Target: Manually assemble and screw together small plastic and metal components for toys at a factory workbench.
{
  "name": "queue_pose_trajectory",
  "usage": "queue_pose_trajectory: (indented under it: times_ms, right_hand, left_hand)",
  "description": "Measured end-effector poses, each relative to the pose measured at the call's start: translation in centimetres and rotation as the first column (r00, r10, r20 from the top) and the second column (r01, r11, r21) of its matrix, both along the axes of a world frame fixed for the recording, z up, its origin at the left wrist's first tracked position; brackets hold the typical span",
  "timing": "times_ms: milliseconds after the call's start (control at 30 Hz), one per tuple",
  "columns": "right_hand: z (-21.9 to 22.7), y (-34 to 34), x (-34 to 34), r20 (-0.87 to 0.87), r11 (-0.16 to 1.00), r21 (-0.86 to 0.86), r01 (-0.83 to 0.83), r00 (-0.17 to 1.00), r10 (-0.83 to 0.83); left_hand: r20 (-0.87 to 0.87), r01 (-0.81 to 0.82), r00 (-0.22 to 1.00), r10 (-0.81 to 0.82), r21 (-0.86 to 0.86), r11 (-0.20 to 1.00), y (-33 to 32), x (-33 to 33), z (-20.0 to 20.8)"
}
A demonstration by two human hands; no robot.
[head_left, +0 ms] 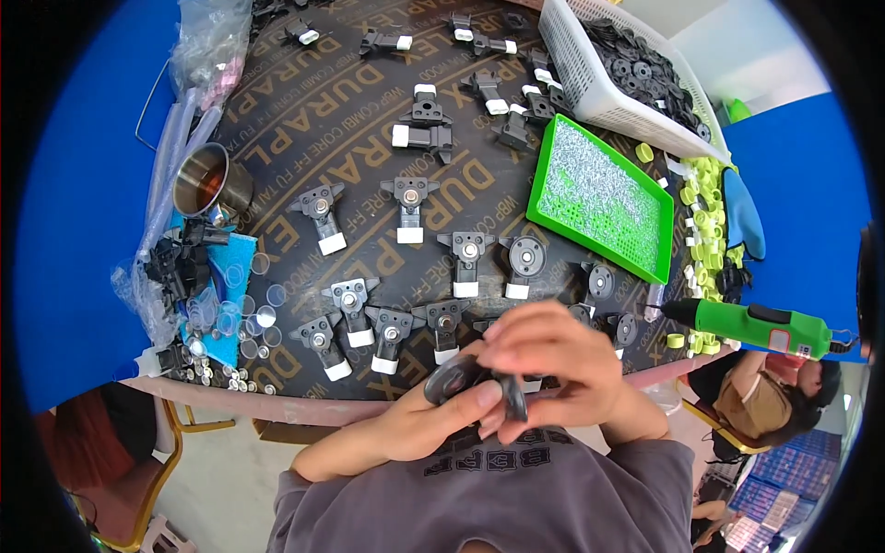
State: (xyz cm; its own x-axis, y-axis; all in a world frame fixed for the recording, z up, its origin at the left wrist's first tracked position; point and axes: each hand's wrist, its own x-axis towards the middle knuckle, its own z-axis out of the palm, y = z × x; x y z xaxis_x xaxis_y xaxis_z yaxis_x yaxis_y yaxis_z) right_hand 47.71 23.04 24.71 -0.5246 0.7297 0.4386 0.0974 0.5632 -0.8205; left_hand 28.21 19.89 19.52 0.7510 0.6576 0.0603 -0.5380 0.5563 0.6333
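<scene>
Close to my body at the table's near edge, both my hands are together around black plastic parts. My left hand [429,421] is closed on a black rounded part [452,378], its thumb pointing toward the right hand. In my right hand [567,364] a black disc [512,396] is pinched, tilted on edge and next to the left thumb. Fingers hide much of both pieces, and I cannot tell whether they are joined. Just beyond lie rows of black winged fittings with white ends, such as one fitting [444,323]; another fitting [525,260] bears a round disc on top.
A green tray [666,230] of small silvery pieces stands right of centre, before a white basket [567,55] of black discs. A green electric screwdriver [765,329] lies at right by yellow-green caps [705,221]. A metal cup [212,180] and clear plastic discs [261,264] are left.
</scene>
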Motion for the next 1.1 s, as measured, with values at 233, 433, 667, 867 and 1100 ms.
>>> queue_pose_trajectory:
  times_ms: [233,433,667,867,1100]
  right_hand:
    - [-1.3,5.2,0.3,0.499,0.939,0.143,0.312,0.797,-0.34]
    - [-3.0,6.1,0.0,0.59,0.952,0.133,0.274,0.75,-0.299]
    - [-3.4,6.6,-0.2,0.59,0.955,0.144,0.258,0.753,-0.293]
    - [-3.7,7.3,0.6,0.551,0.972,0.102,0.21,0.802,-0.231]
    - [-4.4,7.1,0.8,0.542,0.955,0.208,0.211,0.788,-0.292]
  left_hand:
    - [-0.289,-0.029,0.956,0.056,0.097,0.995,0.3,-1.4,1.6]
    - [-0.384,0.004,0.922,0.046,0.128,0.992,-0.1,-1.9,1.8]
    - [-0.403,0.053,0.915,0.005,0.133,0.99,0.4,-1.4,2.2]
    - [-0.419,0.13,0.902,-0.1,0.042,0.991,0.2,-0.8,2.2]
    - [-0.388,0.106,0.917,-0.093,0.013,0.994,-0.4,-0.6,1.7]
